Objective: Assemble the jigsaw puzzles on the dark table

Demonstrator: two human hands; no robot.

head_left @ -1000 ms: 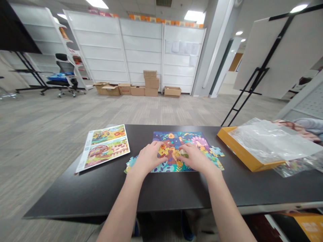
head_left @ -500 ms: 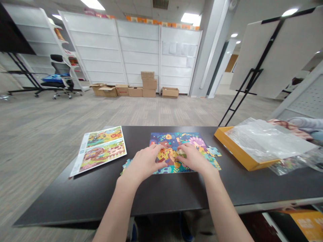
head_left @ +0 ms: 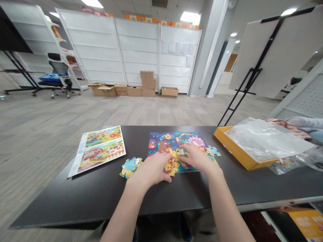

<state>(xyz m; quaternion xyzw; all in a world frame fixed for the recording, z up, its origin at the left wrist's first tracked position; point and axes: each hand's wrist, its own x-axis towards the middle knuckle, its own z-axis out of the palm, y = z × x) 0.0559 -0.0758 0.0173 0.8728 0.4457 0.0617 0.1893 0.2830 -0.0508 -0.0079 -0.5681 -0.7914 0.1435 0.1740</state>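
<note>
A colourful jigsaw picture (head_left: pixel 166 137) with a brown bear and a purple peacock lies on the black table (head_left: pixel 101 198). My left hand (head_left: pixel 155 169) is at its lower left, closed on a yellow and orange puzzle piece (head_left: pixel 171 167) near the front edge. Over the picture's right half, my right hand (head_left: pixel 193 156) holds a pale green and yellow piece (head_left: pixel 183 153) between thumb and fingers. Left of my left hand sits a cluster of blue and yellow pieces (head_left: pixel 131 166). Another light blue piece (head_left: pixel 213 150) lies at the picture's right side.
A printed picture sheet (head_left: pixel 101 149) lies on the table's left. At the right stands a yellow box lid (head_left: pixel 236 148) with clear plastic wrapping (head_left: pixel 267 137) in and over it. Beyond the table are cardboard boxes (head_left: pixel 148 84), a chair (head_left: pixel 57 75) and a whiteboard stand (head_left: pixel 239 95).
My left hand has moved right and toward me, with the yellow and orange piece now at the front edge. The blue and yellow cluster shows more. My right hand has barely moved.
</note>
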